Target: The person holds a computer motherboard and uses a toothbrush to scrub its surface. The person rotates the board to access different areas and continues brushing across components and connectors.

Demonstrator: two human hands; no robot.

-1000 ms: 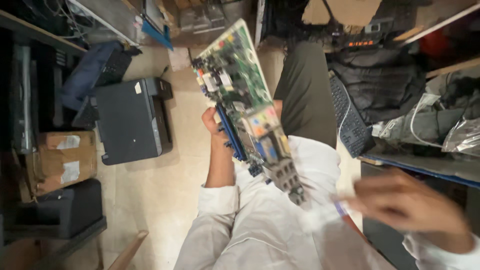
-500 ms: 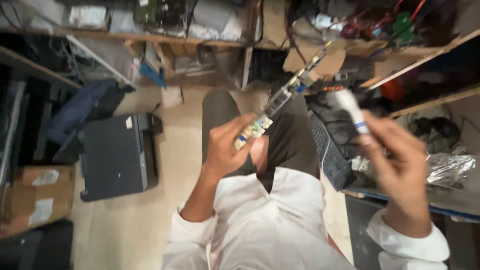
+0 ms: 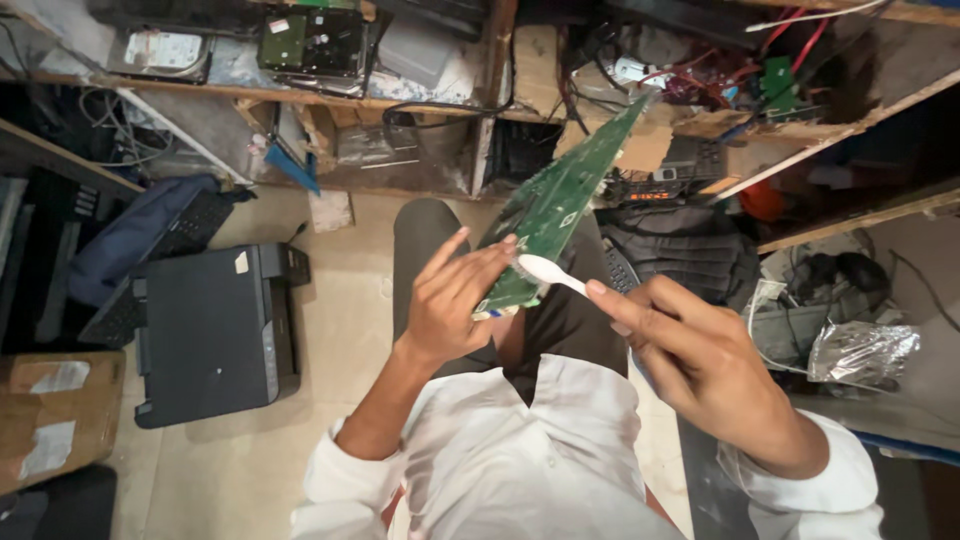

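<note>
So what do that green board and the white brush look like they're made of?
The green board looks like rigid laminate with a glossy green coating, judging by its flat thin shape and sheen; the left hand holds it. The white brush in the right hand looks like smooth moulded plastic; its bristles are too blurred to tell.

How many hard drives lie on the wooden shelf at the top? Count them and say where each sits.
2. One silver hard drive lies at the shelf's far left; a dark one with a green board sits just right of it. Others may be hidden in the clutter.
</note>
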